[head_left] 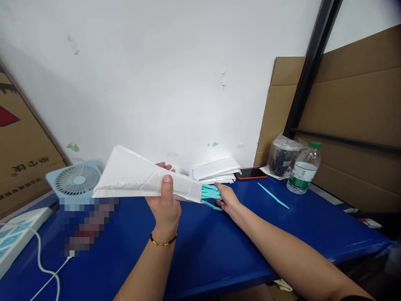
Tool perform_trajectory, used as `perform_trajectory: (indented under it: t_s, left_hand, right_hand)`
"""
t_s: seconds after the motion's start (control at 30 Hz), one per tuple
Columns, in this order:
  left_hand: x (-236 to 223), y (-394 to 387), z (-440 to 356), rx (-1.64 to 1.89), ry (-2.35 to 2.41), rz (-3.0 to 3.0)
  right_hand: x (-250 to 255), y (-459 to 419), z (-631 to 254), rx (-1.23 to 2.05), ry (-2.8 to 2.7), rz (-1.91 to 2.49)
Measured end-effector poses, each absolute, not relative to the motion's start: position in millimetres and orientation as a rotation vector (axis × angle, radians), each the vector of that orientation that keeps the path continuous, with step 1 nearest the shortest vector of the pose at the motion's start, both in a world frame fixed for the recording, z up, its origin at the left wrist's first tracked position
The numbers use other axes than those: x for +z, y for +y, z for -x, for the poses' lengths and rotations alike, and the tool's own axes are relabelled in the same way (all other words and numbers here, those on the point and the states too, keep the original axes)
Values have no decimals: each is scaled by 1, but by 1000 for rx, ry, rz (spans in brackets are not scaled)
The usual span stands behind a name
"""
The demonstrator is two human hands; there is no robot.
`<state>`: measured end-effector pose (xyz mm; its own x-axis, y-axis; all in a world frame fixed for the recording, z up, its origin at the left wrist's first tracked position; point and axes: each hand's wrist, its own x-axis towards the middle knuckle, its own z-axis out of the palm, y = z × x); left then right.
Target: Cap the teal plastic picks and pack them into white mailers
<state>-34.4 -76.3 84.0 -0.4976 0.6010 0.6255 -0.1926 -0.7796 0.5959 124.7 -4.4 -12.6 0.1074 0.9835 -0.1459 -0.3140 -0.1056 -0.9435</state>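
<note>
My left hand (167, 196) is wrapped round a white padded envelope (134, 175), thumb on the near face and fingertips behind it. The envelope is held above the table, its wide end to the left and its narrower end to the right. Several turquoise plastic strips (210, 191) stick out of that right end, in a bunch. My right hand (226, 198) grips the bunch by its outer ends, fingers closed. One strip hangs a little below the others. Another turquoise strip (273, 195), slim and pointed, lies alone on the table to the right.
The blue table (200, 251) meets a white wall. A light blue fan (77, 179) and a power strip (21, 238) are on the left. At the back lie stacked white envelopes (216, 169) and a phone (250, 173); a water bottle (303, 169) and a wrapped container (282, 154) stand right.
</note>
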Motion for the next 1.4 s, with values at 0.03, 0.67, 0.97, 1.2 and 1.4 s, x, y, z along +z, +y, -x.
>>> perform_trajectory:
  t_s: [0.03,0.67,0.97,1.2,1.4]
  left_hand:
    - [84,-75,36,2298,638,-1218]
    - [69,-37,104,1317,1266,-2307]
    - [13,-7,132,190,1454,-2486]
    - [28,-14,156,126,1413,-2278]
    - [37,-17,177,96,1562,-2191]
  right_hand:
    - [-14,-2,-128,1310,-816,1127]
    - [-27,6,-155,141,-1842,1698]
    - [-5,-8,-178,489,-2506,1172]
    - [-6,6,-206,497,-2473,1194]
    - [-10,9,-212,473,-2415,1239]
